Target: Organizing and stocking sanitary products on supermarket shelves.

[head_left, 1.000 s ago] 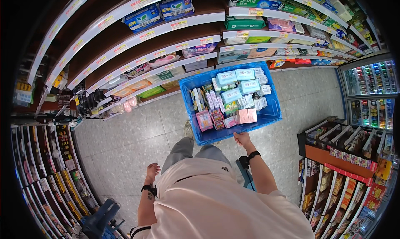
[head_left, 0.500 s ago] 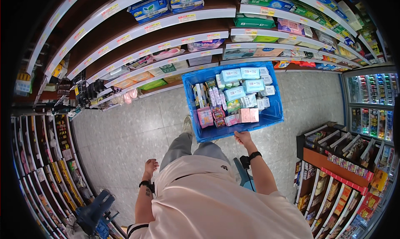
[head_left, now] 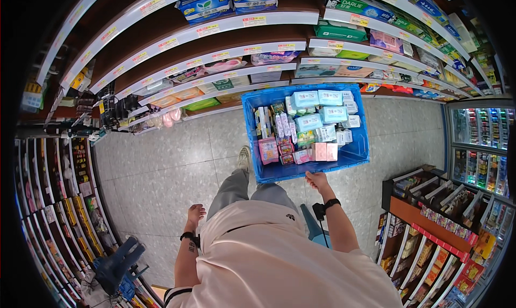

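A blue plastic crate (head_left: 253, 153) sits on the floor in front of me, against the shelving. Light-blue soft packs (head_left: 307, 122), pink boxes (head_left: 324, 152), white packs (head_left: 325, 133) and smaller pink and purple packets (head_left: 269, 150) fill much of it. My right hand (head_left: 318, 181) is at the crate's near rim, fingers curled in with nothing seen in them; whether they touch the rim is hard to make out. Low at my left side hangs my left hand (head_left: 195, 213), empty, its fingers loosely bent and a little apart.
Store shelves (head_left: 226, 58) with packaged goods curve across the far side. A shelf rack (head_left: 64, 195) stands at left, with a dark-blue folded object (head_left: 119, 265) near it. To the right are a display rack (head_left: 430, 211) and a glass-door cooler (head_left: 481, 128). A teal stool (head_left: 314, 225) is behind my right arm.
The view has turned slightly, so the shelves sit farther right. My right hand shows slightly lower against the crate's near rim. My left hand has hardly moved.
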Demonstrator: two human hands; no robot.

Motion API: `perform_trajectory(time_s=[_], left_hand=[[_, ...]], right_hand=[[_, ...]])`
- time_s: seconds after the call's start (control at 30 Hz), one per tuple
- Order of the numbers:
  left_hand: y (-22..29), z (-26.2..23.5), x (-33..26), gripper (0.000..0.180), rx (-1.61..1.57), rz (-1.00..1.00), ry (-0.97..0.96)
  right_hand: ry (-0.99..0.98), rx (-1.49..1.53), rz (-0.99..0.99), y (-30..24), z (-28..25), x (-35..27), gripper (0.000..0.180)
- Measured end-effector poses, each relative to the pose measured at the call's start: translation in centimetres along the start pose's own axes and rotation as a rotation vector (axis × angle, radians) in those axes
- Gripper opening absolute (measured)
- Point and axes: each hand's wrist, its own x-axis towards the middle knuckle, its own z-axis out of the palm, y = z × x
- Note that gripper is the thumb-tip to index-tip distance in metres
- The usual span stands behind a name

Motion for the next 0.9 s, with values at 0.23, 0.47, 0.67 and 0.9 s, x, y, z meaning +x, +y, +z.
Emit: perform_trajectory(time_s=[0.23,0.47,0.67,0.9], left_hand=[[0.2,0.1,0.2,0.025,0.026,0.011,0.002],[0.4,0.5,-0.4,0.025,0.024,0.034,0.009],[-0.7,0.0,0.1,0.025,0.002,0.017,-0.001],[-0.9,0.1,0.1,0.026,-0.027,0.015,-0.006]], right_hand=[[0.008,0.014,0.016,-0.2,0.0,-0.1,0.033],[0.000,0.038,0.017,-0.3,0.0,-0.3,0.033],[-0.008,0.067,-0.006,-0.4,0.1,-0.6,0.032],[0.001,0.049,-0.006,-0.3,0.1,-0.4,0.033]])
